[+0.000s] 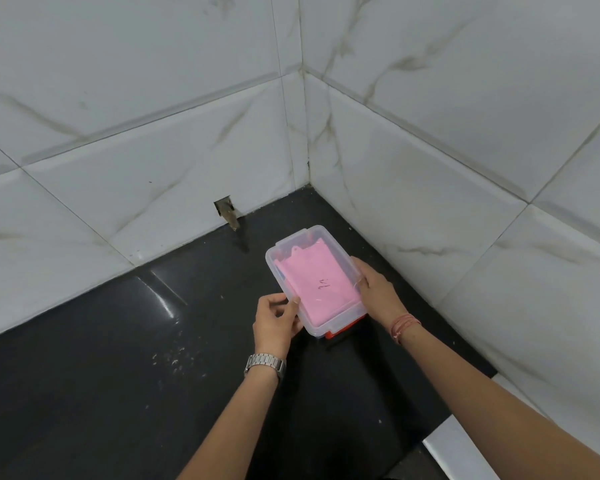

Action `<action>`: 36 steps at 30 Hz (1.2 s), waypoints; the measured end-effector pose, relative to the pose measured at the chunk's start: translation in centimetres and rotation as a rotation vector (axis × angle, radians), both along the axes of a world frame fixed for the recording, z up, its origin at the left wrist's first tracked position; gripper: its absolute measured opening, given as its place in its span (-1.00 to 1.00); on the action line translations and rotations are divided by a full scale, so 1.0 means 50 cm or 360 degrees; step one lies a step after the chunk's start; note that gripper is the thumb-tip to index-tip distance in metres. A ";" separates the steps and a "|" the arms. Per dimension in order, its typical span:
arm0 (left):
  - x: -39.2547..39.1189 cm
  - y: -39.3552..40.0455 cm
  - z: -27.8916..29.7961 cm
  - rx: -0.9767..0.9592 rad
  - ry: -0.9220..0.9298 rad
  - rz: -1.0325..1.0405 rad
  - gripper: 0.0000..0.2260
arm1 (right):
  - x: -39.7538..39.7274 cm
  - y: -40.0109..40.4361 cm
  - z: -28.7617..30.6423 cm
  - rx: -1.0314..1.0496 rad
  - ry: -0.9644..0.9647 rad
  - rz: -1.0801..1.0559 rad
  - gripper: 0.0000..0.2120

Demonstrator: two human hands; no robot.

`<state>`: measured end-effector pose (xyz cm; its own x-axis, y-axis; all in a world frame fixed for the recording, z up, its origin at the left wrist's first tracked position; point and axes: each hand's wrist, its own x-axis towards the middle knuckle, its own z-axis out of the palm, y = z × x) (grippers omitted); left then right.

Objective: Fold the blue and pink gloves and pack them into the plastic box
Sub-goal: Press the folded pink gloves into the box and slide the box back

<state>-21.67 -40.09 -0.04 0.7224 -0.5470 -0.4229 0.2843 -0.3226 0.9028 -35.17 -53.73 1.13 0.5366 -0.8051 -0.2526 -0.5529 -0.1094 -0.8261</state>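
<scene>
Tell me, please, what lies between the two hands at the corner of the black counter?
The head view shows the clear plastic box between them, with the folded pink glove inside. The left hand grips its near-left rim; the right hand holds its right side.

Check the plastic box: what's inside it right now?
A folded pink glove lies flat in the clear plastic box, filling most of it, a small dark mark on top. Whatever is beneath it, including any blue glove, is covered. Left hand and right hand grip the box's sides.
</scene>
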 end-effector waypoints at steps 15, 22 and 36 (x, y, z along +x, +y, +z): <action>-0.021 -0.099 0.048 0.0452 -0.1944 -0.1389 -0.60 | -0.056 0.108 -0.060 0.0878 -0.0710 -0.0853 -0.57; -0.020 -0.101 -0.008 0.0577 -0.2110 -0.1514 -0.55 | -0.066 0.143 -0.068 0.1213 -0.0817 -0.0772 -0.61; -0.015 -0.067 0.012 0.0047 -0.1993 -0.1534 -0.80 | -0.096 0.157 -0.054 0.1074 -0.0964 -0.0668 -0.79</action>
